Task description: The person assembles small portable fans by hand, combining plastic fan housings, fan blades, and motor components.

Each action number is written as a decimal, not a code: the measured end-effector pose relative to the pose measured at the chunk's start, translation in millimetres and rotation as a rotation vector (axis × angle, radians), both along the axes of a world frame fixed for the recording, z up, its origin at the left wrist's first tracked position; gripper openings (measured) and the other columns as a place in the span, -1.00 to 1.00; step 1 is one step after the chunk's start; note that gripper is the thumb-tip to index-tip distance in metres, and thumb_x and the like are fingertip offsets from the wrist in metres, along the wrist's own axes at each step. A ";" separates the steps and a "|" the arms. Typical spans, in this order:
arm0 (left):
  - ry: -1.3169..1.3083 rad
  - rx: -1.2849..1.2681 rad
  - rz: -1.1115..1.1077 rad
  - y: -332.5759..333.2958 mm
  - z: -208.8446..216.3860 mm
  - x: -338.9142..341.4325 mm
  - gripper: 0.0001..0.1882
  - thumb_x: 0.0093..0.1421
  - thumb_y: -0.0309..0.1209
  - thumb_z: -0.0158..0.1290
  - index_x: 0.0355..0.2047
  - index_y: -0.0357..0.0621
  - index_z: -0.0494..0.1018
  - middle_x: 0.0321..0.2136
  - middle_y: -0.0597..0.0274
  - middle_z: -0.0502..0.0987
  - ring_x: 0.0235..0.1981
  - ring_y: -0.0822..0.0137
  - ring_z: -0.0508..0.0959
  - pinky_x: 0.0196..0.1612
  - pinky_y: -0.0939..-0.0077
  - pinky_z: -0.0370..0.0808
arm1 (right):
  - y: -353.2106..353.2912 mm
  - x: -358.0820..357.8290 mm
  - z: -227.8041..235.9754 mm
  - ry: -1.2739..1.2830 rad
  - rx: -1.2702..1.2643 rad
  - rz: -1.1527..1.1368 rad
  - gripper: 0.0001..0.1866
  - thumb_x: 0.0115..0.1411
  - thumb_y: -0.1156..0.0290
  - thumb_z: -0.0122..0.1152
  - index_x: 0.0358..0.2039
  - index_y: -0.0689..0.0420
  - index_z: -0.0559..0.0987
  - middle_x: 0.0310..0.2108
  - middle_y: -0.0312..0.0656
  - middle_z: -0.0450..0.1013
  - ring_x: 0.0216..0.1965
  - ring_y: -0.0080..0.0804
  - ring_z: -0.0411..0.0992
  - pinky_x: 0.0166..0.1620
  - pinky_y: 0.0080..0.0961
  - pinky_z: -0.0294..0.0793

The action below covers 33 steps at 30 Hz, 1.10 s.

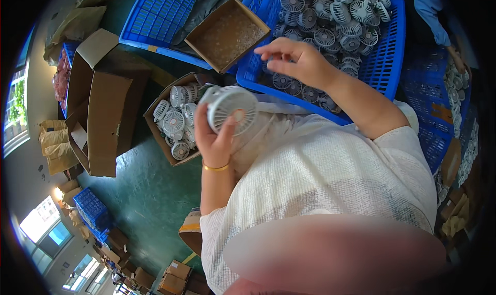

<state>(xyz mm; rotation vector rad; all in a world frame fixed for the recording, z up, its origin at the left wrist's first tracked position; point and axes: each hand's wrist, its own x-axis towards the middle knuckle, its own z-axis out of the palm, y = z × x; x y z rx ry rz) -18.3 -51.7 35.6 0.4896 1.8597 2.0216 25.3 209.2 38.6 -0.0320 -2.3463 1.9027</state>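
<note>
My left hand (213, 140), with a gold bangle at the wrist, grips a small white handheld fan (232, 111) by its round grille. The fan's front faces up, and its far side is partly hidden. My right hand (297, 58) hangs over the near left part of a blue plastic crate (386, 70), its fingers apart and nothing visible between them. White and grey fan heads (324, 37) fill that crate in a heap. Just left of my right fingertips, a shallow cardboard tray (199, 40) holds many tiny clear pieces, too small to make out.
Beside my left hand stands a cardboard box (151, 114) of white fans. Farther left is a tall open carton (109, 127). Another blue crate (155, 16) lies beyond the tray. At the far right, another person's arm (433, 16) reaches toward more fan parts.
</note>
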 end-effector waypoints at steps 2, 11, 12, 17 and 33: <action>-0.030 0.196 0.428 -14.9 7.5 -22.0 -0.54 0.19 -0.48 -0.05 0.09 -0.27 0.15 -0.05 0.01 0.38 -0.07 0.19 0.44 -0.04 0.28 0.43 | 42.6 0.0 -55.2 -0.053 -0.045 -0.339 -0.78 0.16 0.50 0.07 -0.17 0.17 0.53 -0.30 -0.35 0.47 -0.29 -0.69 0.36 -0.22 -0.72 0.34; -0.668 -0.035 1.119 -129.2 -87.8 -106.2 -0.67 0.19 -0.36 -0.07 -0.11 -0.35 0.31 -0.15 0.10 0.40 -0.13 0.24 0.37 -0.09 0.41 0.33 | 102.1 63.4 -247.5 -0.963 0.862 -0.330 -0.44 -0.09 0.26 0.27 -0.06 0.17 0.34 -0.11 0.03 0.39 -0.09 -0.07 0.40 -0.09 -0.17 0.42; -0.642 0.024 1.077 -126.6 -86.2 -102.8 -0.64 0.15 -0.42 -0.05 -0.06 -0.32 0.27 -0.09 0.11 0.35 -0.11 0.25 0.36 -0.05 0.39 0.32 | 103.0 62.1 -251.6 -0.989 0.875 -0.343 -0.50 -0.05 0.27 0.22 -0.09 0.15 0.37 -0.08 0.01 0.37 -0.06 -0.06 0.37 -0.09 -0.12 0.41; -0.092 -0.039 0.777 -22.1 -16.7 -59.9 -0.58 0.15 -0.56 -0.10 0.05 -0.20 0.17 0.03 0.12 0.24 -0.09 0.28 0.39 -0.04 0.39 0.37 | 125.3 75.2 -302.4 -1.069 1.002 -0.406 -0.70 0.07 0.29 0.04 -0.18 0.12 0.47 -0.09 -0.02 0.39 0.02 -0.06 0.31 -0.09 0.00 0.37; -0.555 -0.163 -0.473 99.6 -4.3 18.6 -0.34 0.22 -0.35 -0.06 0.25 -0.10 -0.11 0.16 0.05 0.11 0.12 0.24 0.25 0.09 0.34 0.28 | 34.3 70.8 -41.3 -0.089 0.664 -0.204 -0.46 -0.20 0.28 0.33 -0.18 0.20 0.40 -0.24 -0.04 0.38 -0.22 -0.07 0.36 -0.15 -0.25 0.38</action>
